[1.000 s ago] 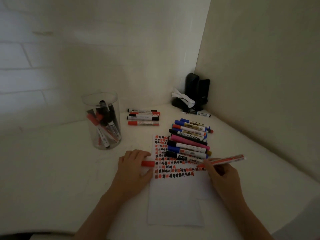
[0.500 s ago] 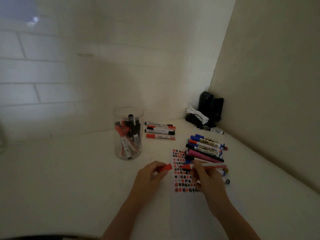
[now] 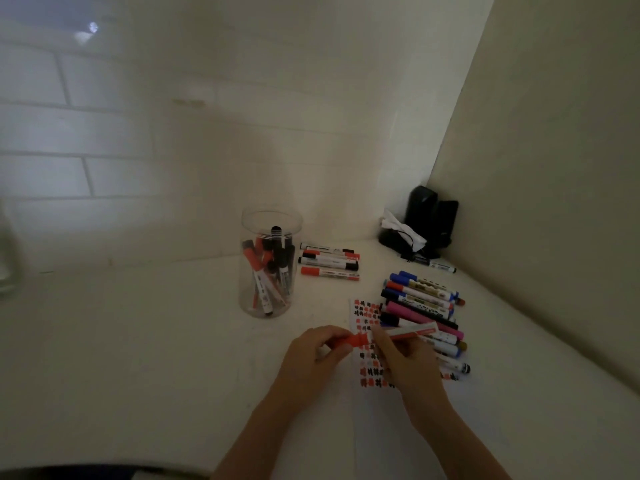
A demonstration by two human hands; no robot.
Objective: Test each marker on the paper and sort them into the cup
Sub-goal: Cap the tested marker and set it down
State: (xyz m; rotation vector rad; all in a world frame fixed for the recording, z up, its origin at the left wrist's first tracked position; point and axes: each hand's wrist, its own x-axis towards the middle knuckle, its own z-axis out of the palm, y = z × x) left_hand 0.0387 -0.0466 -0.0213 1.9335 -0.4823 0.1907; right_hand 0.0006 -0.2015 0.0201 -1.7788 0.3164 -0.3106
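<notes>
low in the frame's centre, the left hand (image 3: 311,355) pinches the red cap (image 3: 358,340) onto, it seems, the red marker (image 3: 408,332) gripped by the right hand (image 3: 405,362) over the paper (image 3: 367,317), ready for the cup (image 3: 268,268) up-left.

Between the two hands is a marker (image 3: 401,333) with a white barrel and a red cap (image 3: 358,340), and under the right hand (image 3: 405,362) the white paper (image 3: 367,424) carries rows of small red and black marks. Just beyond that hand lies a pile of markers (image 3: 420,306) in blue, red, black and pink. Further out from the left hand (image 3: 313,355), the clear cup (image 3: 270,263) holds red-capped and black-capped markers, and beside it a row of markers (image 3: 329,261) alternates black and red caps on white barrels.
</notes>
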